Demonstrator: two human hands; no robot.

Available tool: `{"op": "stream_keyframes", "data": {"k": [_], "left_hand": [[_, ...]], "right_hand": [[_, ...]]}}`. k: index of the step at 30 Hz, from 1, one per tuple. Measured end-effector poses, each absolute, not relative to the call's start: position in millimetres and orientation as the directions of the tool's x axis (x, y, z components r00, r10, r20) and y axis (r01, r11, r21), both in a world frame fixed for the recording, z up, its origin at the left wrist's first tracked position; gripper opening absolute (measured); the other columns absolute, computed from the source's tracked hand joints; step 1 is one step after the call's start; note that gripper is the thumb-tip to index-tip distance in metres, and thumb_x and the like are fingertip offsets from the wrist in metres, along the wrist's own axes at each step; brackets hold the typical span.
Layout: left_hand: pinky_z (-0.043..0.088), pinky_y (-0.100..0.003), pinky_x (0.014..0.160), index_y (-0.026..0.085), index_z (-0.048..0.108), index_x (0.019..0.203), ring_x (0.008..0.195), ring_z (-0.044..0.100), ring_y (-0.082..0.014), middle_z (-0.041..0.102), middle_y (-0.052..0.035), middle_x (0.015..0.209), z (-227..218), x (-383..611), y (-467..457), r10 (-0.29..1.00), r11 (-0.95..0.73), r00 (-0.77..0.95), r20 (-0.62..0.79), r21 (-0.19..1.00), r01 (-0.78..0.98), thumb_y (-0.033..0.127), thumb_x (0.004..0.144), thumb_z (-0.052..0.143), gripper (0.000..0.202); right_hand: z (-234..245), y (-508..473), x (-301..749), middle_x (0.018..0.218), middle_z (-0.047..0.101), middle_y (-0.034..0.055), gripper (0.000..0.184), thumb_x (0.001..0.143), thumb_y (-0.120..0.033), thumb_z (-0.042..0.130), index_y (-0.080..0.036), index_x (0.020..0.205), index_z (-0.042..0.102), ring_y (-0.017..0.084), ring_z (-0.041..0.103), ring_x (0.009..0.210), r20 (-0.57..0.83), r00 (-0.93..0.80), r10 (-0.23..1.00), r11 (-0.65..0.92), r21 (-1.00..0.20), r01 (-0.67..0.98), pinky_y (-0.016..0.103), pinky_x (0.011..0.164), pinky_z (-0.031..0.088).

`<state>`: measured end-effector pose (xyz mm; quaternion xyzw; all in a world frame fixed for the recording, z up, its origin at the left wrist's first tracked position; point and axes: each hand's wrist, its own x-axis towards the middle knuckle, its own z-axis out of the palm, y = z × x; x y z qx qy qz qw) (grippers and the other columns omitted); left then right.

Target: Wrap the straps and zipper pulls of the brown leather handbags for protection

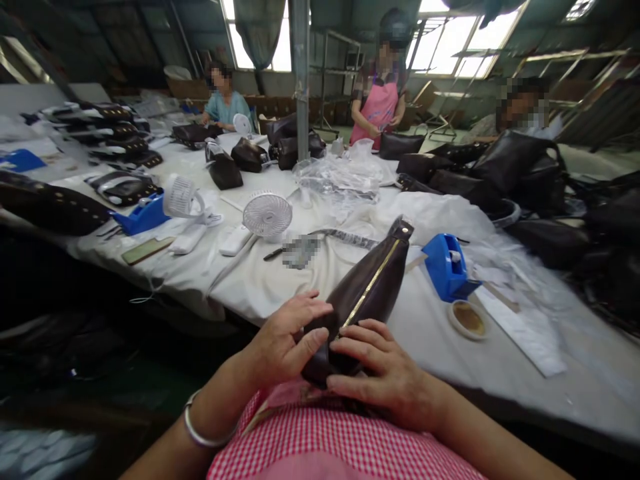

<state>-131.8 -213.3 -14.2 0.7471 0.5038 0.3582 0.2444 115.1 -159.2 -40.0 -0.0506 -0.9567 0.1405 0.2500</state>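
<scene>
A dark brown leather zip bag (pixel 390 283) lies at the table's front edge, its near end against my apron. A gold zipper runs closed along its top, and a tab with a metal stud shows at the far end. My left hand (pixel 290 333) grips the bag's left side near the close end, thumb on top. From the right, my right hand (pixel 380 370) holds the same end, its fingers bent over the top beside the zipper. Both palms and the bag's underside are hidden.
Blue tape dispensers (pixel 445 267) stand right and left, with a round dish (pixel 469 319) beside the right one. White fans (pixel 267 213) stand mid-left. Clear plastic bags (pixel 345 173) and dark bags (pixel 515 167) are piled beyond a post (pixel 302 80). Several people sit or stand across.
</scene>
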Motion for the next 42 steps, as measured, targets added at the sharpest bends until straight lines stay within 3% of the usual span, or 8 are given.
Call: {"op": "stream_keyframes", "data": {"k": [3, 8, 13, 19, 23, 29, 35, 42], "left_hand": [[0.037, -0.050, 0.111, 0.017, 0.065, 0.121, 0.129, 0.051, -0.0281, 0.071, -0.0105, 0.113, -12, -130, -207, 0.883, -0.454, 0.375, 0.282, 0.716, 0.530, 0.020, 0.095, 0.046, 0.033], [0.041, -0.047, 0.103, 0.017, 0.068, 0.094, 0.100, 0.061, -0.0243, 0.066, -0.0074, 0.083, 12, -136, -221, 0.841, -0.525, 0.443, 0.312, 0.667, 0.529, 0.013, 0.086, 0.052, 0.018], [0.044, -0.038, 0.084, 0.019, 0.064, 0.080, 0.083, 0.057, -0.0190, 0.061, -0.0048, 0.079, 39, -139, -247, 0.832, -0.542, 0.484, 0.272, 0.587, 0.602, 0.008, 0.082, 0.054, 0.015], [0.031, -0.032, 0.059, 0.020, 0.057, 0.071, 0.065, 0.048, -0.0166, 0.057, -0.0015, 0.072, 48, -141, -269, 0.808, -0.588, 0.561, 0.179, 0.265, 0.764, 0.015, 0.093, 0.052, 0.023], [0.030, -0.032, 0.057, 0.020, 0.057, 0.073, 0.062, 0.049, -0.0179, 0.061, -0.0032, 0.073, 37, -136, -276, 0.776, -0.631, 0.610, 0.161, 0.188, 0.753, 0.012, 0.095, 0.041, 0.028], [0.037, -0.027, 0.059, 0.020, 0.064, 0.075, 0.064, 0.056, -0.0152, 0.062, -0.0008, 0.070, 16, -156, -272, 0.805, -0.515, 0.592, 0.025, 0.523, 0.679, 0.015, 0.091, 0.051, 0.021], [0.049, -0.027, 0.074, 0.018, 0.068, 0.112, 0.080, 0.060, -0.0165, 0.066, -0.0052, 0.094, 6, -143, -223, 0.967, -0.191, 0.241, 0.087, 0.870, 0.455, 0.028, 0.085, 0.066, 0.029], [0.047, -0.025, 0.067, 0.014, 0.071, 0.081, 0.072, 0.059, -0.0160, 0.066, -0.0027, 0.077, -14, -102, -193, 0.989, 0.021, 0.141, -0.052, 0.977, 0.211, 0.032, 0.086, 0.064, 0.019]], "right_hand": [[-33, -158, 105, 0.106, 0.071, 0.0073, 0.023, 0.092, -0.025, 0.058, -0.026, 0.115, 0.066, 0.021, 0.062, 0.106, 0.542, -0.804, 0.245, 0.862, -0.501, -0.076, 0.041, 0.096, 0.046], [-26, -153, 90, 0.082, 0.069, 0.0047, 0.018, 0.095, -0.022, 0.053, -0.020, 0.086, 0.069, 0.016, 0.064, 0.076, 0.424, -0.614, 0.666, 0.554, -0.832, 0.026, 0.028, 0.071, 0.052], [-25, -149, 80, 0.076, 0.067, 0.0032, 0.024, 0.094, -0.023, 0.053, -0.019, 0.076, 0.067, 0.014, 0.061, 0.072, 0.364, -0.586, 0.724, 0.496, -0.865, 0.075, 0.026, 0.067, 0.049], [-18, -145, 71, 0.071, 0.064, 0.0020, 0.027, 0.093, -0.026, 0.051, -0.017, 0.074, 0.069, 0.014, 0.059, 0.065, 0.250, -0.559, 0.790, 0.447, -0.859, 0.249, 0.025, 0.061, 0.046], [-17, -142, 64, 0.071, 0.066, 0.0019, 0.027, 0.093, -0.029, 0.053, -0.017, 0.075, 0.071, 0.015, 0.058, 0.064, 0.205, -0.550, 0.810, 0.417, -0.861, 0.292, 0.025, 0.060, 0.046], [-19, -143, 59, 0.067, 0.064, 0.0008, 0.030, 0.092, -0.030, 0.054, -0.017, 0.069, 0.068, 0.014, 0.056, 0.063, 0.188, -0.564, 0.804, 0.398, -0.875, 0.276, 0.024, 0.059, 0.045], [-17, -140, 60, 0.066, 0.058, 0.0000, 0.031, 0.092, -0.032, 0.054, -0.016, 0.068, 0.065, 0.013, 0.051, 0.062, 0.192, -0.538, 0.821, 0.375, -0.892, 0.253, 0.025, 0.059, 0.041], [-14, -136, 84, 0.081, 0.063, 0.0026, 0.021, 0.094, -0.033, 0.054, -0.017, 0.089, 0.067, 0.015, 0.058, 0.076, 0.252, -0.562, 0.788, 0.351, -0.934, 0.073, 0.027, 0.070, 0.046]]}}
